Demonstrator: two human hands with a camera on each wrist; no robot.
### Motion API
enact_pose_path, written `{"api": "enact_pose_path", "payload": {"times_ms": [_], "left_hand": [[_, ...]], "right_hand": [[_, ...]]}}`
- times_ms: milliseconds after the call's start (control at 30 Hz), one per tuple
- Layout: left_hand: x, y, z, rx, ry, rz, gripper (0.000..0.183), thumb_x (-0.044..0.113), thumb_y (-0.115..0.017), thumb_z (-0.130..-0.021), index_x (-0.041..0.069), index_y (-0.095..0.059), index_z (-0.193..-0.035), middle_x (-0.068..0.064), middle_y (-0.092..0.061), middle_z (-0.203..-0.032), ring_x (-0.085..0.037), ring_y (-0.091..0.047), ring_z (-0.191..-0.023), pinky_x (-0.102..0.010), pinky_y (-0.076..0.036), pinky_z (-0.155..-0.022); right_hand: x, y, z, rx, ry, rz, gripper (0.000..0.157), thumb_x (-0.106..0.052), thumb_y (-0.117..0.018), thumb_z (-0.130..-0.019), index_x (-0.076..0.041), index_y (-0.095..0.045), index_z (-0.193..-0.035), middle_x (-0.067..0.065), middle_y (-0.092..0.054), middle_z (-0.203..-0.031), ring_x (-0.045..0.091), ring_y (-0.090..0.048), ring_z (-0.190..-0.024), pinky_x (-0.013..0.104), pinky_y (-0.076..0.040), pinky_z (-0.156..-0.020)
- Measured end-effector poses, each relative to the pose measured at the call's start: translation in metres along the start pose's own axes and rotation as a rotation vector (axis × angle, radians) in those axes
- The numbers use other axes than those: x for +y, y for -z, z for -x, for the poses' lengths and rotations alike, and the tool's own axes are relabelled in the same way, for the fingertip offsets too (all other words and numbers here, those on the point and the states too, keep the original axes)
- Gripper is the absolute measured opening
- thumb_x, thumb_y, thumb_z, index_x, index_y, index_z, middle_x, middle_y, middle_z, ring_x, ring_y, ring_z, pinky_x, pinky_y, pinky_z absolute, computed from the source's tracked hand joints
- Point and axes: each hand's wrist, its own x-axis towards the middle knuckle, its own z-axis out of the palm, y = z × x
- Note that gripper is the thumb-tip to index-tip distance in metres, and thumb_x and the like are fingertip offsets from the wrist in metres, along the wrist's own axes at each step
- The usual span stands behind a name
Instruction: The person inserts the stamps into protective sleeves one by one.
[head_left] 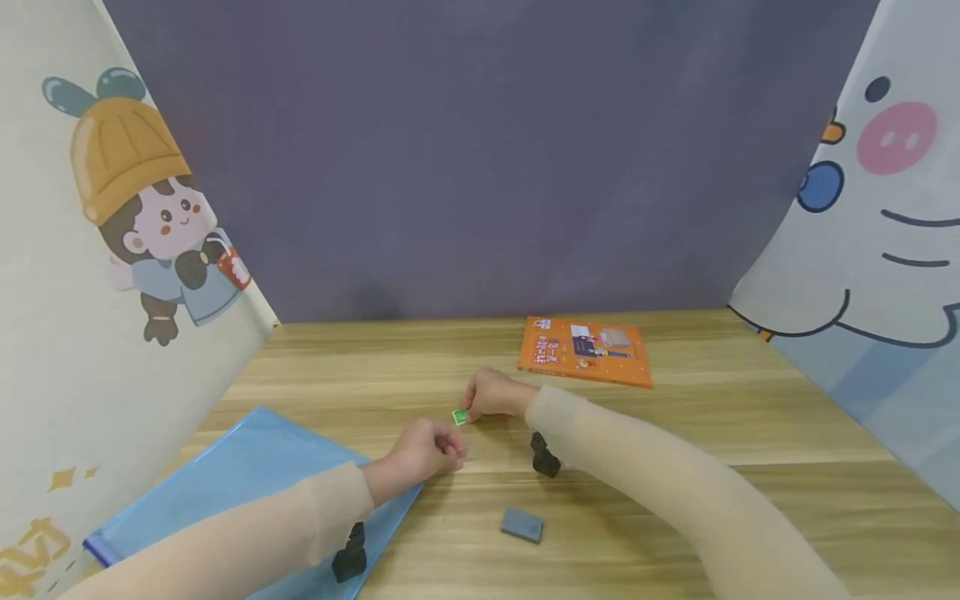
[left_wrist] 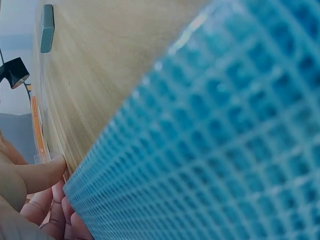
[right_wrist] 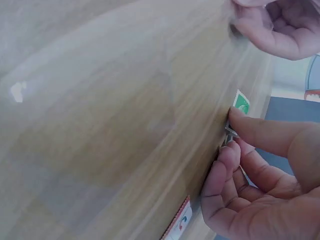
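My right hand [head_left: 491, 395] pinches a small green stamp [right_wrist: 241, 103] with a perforated edge between thumb and fingertips, low over the wooden table. Another stamp [right_wrist: 180, 220], with a red scalloped border, lies on the table by that hand and is partly cut off in the right wrist view. My left hand [head_left: 426, 450] is close by on the left and pinches a thin piece of clear plastic [left_wrist: 40, 158] at its fingertips. See-through film [right_wrist: 90, 125] spreads across the right wrist view; whether it joins that piece I cannot tell.
A blue mesh folder [head_left: 262, 458] lies under the left forearm. Nearer me on the table [head_left: 450, 550] sits a small grey-blue block [head_left: 522, 525]. An orange book [head_left: 585, 350] lies beyond the right hand, before a dark upright panel [head_left: 480, 167].
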Motion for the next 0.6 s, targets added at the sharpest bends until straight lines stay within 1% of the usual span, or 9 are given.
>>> {"api": "enact_pose_path", "payload": {"times_ms": [167, 233, 333, 433, 500, 600], "left_hand": [[-0.002, 0.001, 0.001, -0.009, -0.008, -0.008, 0.01, -0.003, -0.078, -0.075, 0.004, -0.072, -0.078, 0.0, -0.065, -0.074, -0.008, -0.053, -0.066, -0.017, -0.046, -0.057], [-0.002, 0.001, 0.001, -0.017, 0.001, 0.005, 0.007, 0.0, -0.078, -0.077, 0.004, -0.072, -0.078, 0.0, -0.066, -0.075, -0.008, -0.055, -0.067, -0.019, -0.047, -0.057], [-0.001, 0.004, 0.002, -0.026, 0.031, 0.029, 0.004, 0.006, -0.076, -0.081, 0.005, -0.073, -0.08, -0.001, -0.068, -0.08, -0.01, -0.058, -0.069, -0.023, -0.051, -0.059], [0.001, 0.008, 0.001, -0.037, 0.065, 0.095, 0.005, 0.009, -0.073, -0.085, 0.003, -0.072, -0.085, -0.003, -0.069, -0.083, -0.013, -0.062, -0.073, -0.027, -0.055, -0.062], [0.003, 0.012, 0.0, -0.033, 0.067, 0.147, 0.007, 0.008, -0.07, -0.087, 0.001, -0.07, -0.089, -0.005, -0.07, -0.083, -0.015, -0.065, -0.073, -0.029, -0.056, -0.065], [0.007, 0.018, -0.005, -0.004, 0.063, 0.215, 0.009, 0.006, -0.068, -0.089, -0.002, -0.068, -0.094, -0.009, -0.07, -0.083, -0.017, -0.066, -0.071, -0.032, -0.058, -0.067]], "right_hand": [[0.003, -0.005, -0.001, 0.012, 0.001, -0.08, 0.014, 0.002, -0.08, -0.072, -0.005, -0.07, -0.079, -0.001, -0.061, -0.068, 0.008, -0.052, -0.06, 0.015, -0.043, -0.053], [0.005, -0.007, -0.002, 0.022, 0.003, -0.128, 0.015, 0.003, -0.08, -0.071, -0.005, -0.069, -0.077, -0.001, -0.06, -0.067, 0.008, -0.051, -0.057, 0.015, -0.042, -0.05], [0.011, -0.008, -0.003, 0.03, 0.013, -0.209, 0.015, 0.003, -0.08, -0.071, -0.005, -0.068, -0.076, -0.001, -0.061, -0.067, 0.007, -0.052, -0.056, 0.015, -0.044, -0.049], [0.019, -0.006, -0.003, 0.009, 0.011, -0.297, 0.013, 0.001, -0.078, -0.073, -0.005, -0.069, -0.08, -0.001, -0.063, -0.07, 0.008, -0.052, -0.058, 0.017, -0.043, -0.049], [0.024, -0.001, -0.002, -0.011, 0.0, -0.351, 0.014, 0.0, -0.076, -0.075, -0.005, -0.069, -0.086, 0.0, -0.064, -0.074, 0.01, -0.055, -0.063, 0.019, -0.046, -0.053], [0.026, 0.009, 0.001, -0.019, -0.03, -0.409, 0.019, 0.0, -0.074, -0.076, -0.005, -0.068, -0.093, 0.003, -0.067, -0.081, 0.013, -0.06, -0.069, 0.022, -0.052, -0.06]]}}
